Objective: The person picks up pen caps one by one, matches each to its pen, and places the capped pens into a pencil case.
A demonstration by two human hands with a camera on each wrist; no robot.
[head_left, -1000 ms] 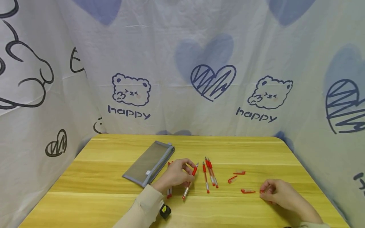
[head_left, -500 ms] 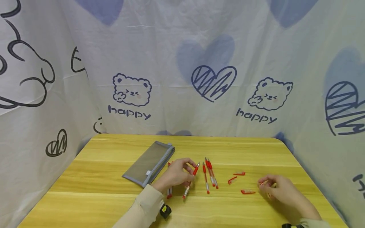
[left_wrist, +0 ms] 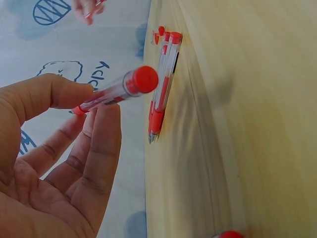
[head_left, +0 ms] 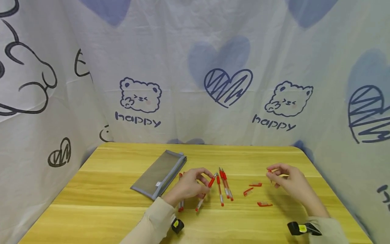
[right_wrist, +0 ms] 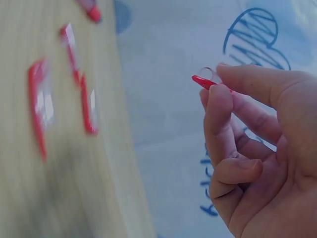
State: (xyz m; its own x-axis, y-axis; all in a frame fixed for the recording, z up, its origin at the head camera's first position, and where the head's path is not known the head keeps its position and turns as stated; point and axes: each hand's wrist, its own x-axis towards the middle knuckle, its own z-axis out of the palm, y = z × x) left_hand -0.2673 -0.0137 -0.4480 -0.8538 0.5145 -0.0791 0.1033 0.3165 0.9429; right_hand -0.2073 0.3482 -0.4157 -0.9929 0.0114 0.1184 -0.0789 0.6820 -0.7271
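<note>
My left hand [head_left: 189,184] pinches an uncapped red gel pen [head_left: 211,181] between thumb and fingers. The pen slants with its tip up and to the right; its red end plug [left_wrist: 144,79] faces the left wrist camera. Over the right side of the table, my right hand [head_left: 287,179] is raised and pinches a clear pen cap with a red clip [right_wrist: 203,82]. Three more pen caps [head_left: 264,204] lie on the wood to the left of that hand. Between the hands are three uncapped pens [head_left: 220,194], side by side with tips pointing away.
A grey mesh zip pouch [head_left: 158,174] lies flat behind my left hand. More red pens [head_left: 181,205] lie under the left wrist, partly hidden by it. A patterned white curtain [head_left: 182,101] surrounds the wooden table [head_left: 100,189] at the back and sides.
My right hand has lifted off the table with the pen cap and moved up and left. The pen in my left hand has tilted slightly further to the right.
</note>
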